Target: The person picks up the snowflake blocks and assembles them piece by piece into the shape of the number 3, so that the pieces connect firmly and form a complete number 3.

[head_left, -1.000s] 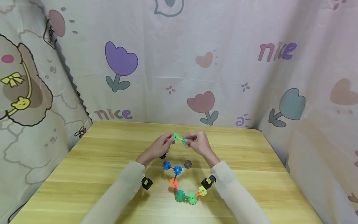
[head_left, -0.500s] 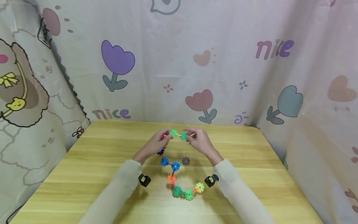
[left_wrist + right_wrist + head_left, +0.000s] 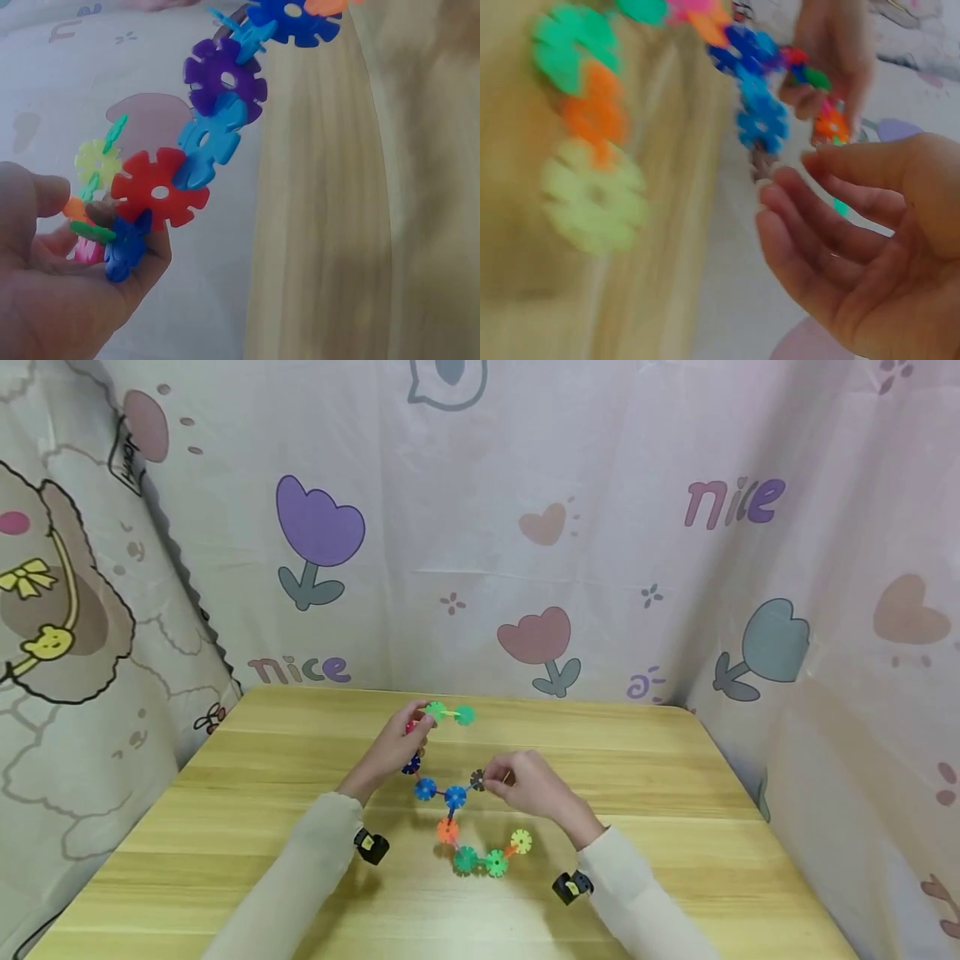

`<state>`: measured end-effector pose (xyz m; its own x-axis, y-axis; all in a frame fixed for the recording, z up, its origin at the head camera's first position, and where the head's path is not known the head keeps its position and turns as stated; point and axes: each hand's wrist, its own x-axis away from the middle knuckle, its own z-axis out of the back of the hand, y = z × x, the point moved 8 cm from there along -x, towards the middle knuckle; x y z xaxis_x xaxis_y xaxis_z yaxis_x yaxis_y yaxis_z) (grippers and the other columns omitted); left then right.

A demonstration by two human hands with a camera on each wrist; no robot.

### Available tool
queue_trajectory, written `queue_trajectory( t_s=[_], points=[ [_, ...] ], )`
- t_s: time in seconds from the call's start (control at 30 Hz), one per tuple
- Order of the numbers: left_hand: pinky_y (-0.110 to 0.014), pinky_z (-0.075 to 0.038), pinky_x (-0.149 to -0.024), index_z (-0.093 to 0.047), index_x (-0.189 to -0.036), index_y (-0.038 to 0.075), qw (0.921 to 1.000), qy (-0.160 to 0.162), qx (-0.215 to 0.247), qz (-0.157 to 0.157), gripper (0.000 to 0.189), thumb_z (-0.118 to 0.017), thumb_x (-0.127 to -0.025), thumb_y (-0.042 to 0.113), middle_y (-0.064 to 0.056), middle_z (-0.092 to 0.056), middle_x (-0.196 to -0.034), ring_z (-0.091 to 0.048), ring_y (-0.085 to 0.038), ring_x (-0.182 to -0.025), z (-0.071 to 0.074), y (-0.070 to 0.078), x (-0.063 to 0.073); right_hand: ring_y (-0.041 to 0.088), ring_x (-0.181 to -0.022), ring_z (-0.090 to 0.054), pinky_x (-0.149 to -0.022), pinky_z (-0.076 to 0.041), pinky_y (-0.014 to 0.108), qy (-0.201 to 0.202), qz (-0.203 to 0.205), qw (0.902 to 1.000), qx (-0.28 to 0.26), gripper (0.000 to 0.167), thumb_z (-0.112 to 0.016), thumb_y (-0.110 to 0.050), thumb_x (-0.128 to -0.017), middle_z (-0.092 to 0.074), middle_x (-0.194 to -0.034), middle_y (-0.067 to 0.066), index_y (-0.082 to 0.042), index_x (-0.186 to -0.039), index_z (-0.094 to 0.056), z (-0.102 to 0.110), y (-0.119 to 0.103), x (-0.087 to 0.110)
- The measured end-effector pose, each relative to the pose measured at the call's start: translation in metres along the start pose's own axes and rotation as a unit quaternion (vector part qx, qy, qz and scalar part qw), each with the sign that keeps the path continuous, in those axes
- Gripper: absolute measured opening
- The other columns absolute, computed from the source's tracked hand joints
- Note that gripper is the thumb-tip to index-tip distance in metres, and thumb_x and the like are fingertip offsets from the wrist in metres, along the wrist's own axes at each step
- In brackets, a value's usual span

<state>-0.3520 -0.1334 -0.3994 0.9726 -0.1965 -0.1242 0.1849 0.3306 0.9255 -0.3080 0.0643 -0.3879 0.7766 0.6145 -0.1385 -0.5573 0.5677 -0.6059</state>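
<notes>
A chain of interlocking notched plastic discs (image 3: 455, 797) hangs in the air over the table, branching near a blue disc. My left hand (image 3: 390, 745) grips the chain near its upper end, around a pink disc (image 3: 88, 251) and a blue disc (image 3: 124, 251). Beyond its fingers, two green discs (image 3: 465, 716) stick out to the right, joined by a yellow piece. My right hand (image 3: 528, 783) has its curved fingertips at the edge of the brown disc (image 3: 478, 780) that ends the side branch. In the right wrist view, a gap shows between its thumb and fingers.
The chain's lower part curves through an orange disc (image 3: 447, 831) and green discs to a pale yellow disc (image 3: 521, 842). A wooden table (image 3: 637, 760) lies beneath, with a patterned curtain (image 3: 450, 527) behind and at both sides.
The right hand has left the green disc at the upper end and come down to the brown disc. The left hand has shifted left with the chain.
</notes>
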Motion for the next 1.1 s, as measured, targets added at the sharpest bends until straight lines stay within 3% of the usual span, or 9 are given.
queue_trajectory(
  t_s=[0.17,0.27,0.4,0.5,0.6,0.77,0.87,0.97,1.1],
  points=[
    [-0.027,-0.053,-0.081,-0.029,-0.159,0.006,0.9990,0.037,0.009,0.025,0.051,-0.037,-0.114,0.028,-0.025,-0.051,-0.136,-0.056,-0.025,-0.098,0.007,-0.007,0.001,0.006,-0.071,-0.062,-0.065,-0.053,0.019,-0.070,-0.004,0.9973,0.020,0.011,-0.071,-0.014,-0.097,-0.073,-0.087,0.004,-0.004,-0.101,-0.074,-0.033,0.001,0.006],
    [-0.025,-0.052,-0.079,-0.024,-0.160,0.006,0.9980,0.053,0.018,0.030,0.052,-0.035,-0.114,0.027,-0.026,-0.049,-0.138,-0.056,-0.022,-0.095,0.010,-0.008,0.002,0.003,-0.071,-0.063,-0.066,-0.052,0.018,-0.087,-0.015,0.9955,0.034,0.030,-0.074,-0.027,-0.097,-0.075,-0.088,0.003,-0.005,-0.117,-0.071,-0.048,0.002,0.007],
    [-0.025,-0.052,-0.080,-0.014,-0.163,0.011,0.9968,0.067,0.028,0.034,0.055,-0.032,-0.114,0.027,-0.026,-0.046,-0.143,-0.054,-0.015,-0.090,0.014,-0.010,0.004,0.001,-0.062,-0.058,-0.056,-0.048,0.019,-0.073,-0.046,0.9932,0.079,0.070,-0.081,-0.045,-0.087,-0.073,-0.082,-0.002,-0.006,-0.140,-0.059,-0.059,0.004,0.008],
    [-0.026,-0.054,-0.084,-0.008,-0.165,0.017,0.9969,0.066,0.030,0.031,0.057,-0.032,-0.114,0.025,-0.027,-0.045,-0.145,-0.058,-0.018,-0.093,0.017,-0.011,0.006,0.003,-0.056,-0.052,-0.051,-0.044,0.020,-0.053,-0.067,0.9908,0.104,0.085,-0.087,-0.044,-0.081,-0.067,-0.075,-0.005,-0.005,-0.147,-0.051,-0.060,0.005,0.008],
    [-0.029,-0.057,-0.088,-0.014,-0.165,0.022,0.9971,0.066,0.024,0.030,0.056,-0.037,-0.114,0.023,-0.025,-0.050,-0.140,-0.065,-0.025,-0.100,0.022,-0.013,0.007,0.004,-0.057,-0.052,-0.051,-0.046,0.018,-0.028,-0.062,0.9933,0.093,0.074,-0.086,-0.029,-0.085,-0.063,-0.073,-0.005,-0.004,-0.145,-0.051,-0.055,0.006,0.008],
    [-0.036,-0.058,-0.096,-0.047,-0.153,0.011,0.9982,0.055,0.005,0.024,0.046,-0.046,-0.112,0.032,-0.022,-0.061,-0.135,-0.068,-0.024,-0.107,0.036,-0.017,0.005,0.006,-0.061,-0.053,-0.056,-0.049,0.018,0.035,-0.029,0.9982,0.040,0.046,-0.073,-0.004,-0.090,-0.062,-0.077,-0.002,-0.002,-0.133,-0.056,-0.027,0.005,0.009],
    [-0.042,-0.056,-0.103,-0.055,-0.145,0.001,0.9989,0.034,0.020,0.026,0.049,-0.042,-0.112,0.035,-0.022,-0.065,-0.131,-0.067,-0.019,-0.106,0.043,-0.016,0.004,0.005,-0.063,-0.053,-0.057,-0.048,0.018,0.081,-0.029,0.9962,0.013,0.033,-0.069,-0.003,-0.094,-0.062,-0.078,-0.003,-0.002,-0.125,-0.060,-0.006,0.005,0.009],
    [-0.039,-0.058,-0.101,-0.053,-0.143,-0.007,0.9989,0.003,0.037,0.027,0.047,-0.036,-0.112,0.024,-0.027,-0.065,-0.125,-0.069,-0.019,-0.102,0.048,-0.014,0.001,0.006,-0.063,-0.051,-0.056,-0.045,0.019,0.123,-0.033,0.9918,-0.010,0.027,-0.069,-0.006,-0.097,-0.062,-0.077,-0.001,-0.001,-0.123,-0.063,0.013,0.006,0.010],
    [-0.030,-0.060,-0.090,-0.054,-0.141,-0.011,0.9990,-0.036,-0.020,0.018,0.041,-0.048,-0.104,0.006,-0.029,-0.067,-0.120,-0.069,-0.020,-0.099,0.050,-0.010,-0.005,0.009,-0.062,-0.049,-0.054,-0.041,0.021,0.149,-0.053,0.9863,-0.047,0.027,-0.067,-0.011,-0.100,-0.061,-0.077,0.003,-0.003,-0.125,-0.065,0.027,0.012,0.012]
  ],
)
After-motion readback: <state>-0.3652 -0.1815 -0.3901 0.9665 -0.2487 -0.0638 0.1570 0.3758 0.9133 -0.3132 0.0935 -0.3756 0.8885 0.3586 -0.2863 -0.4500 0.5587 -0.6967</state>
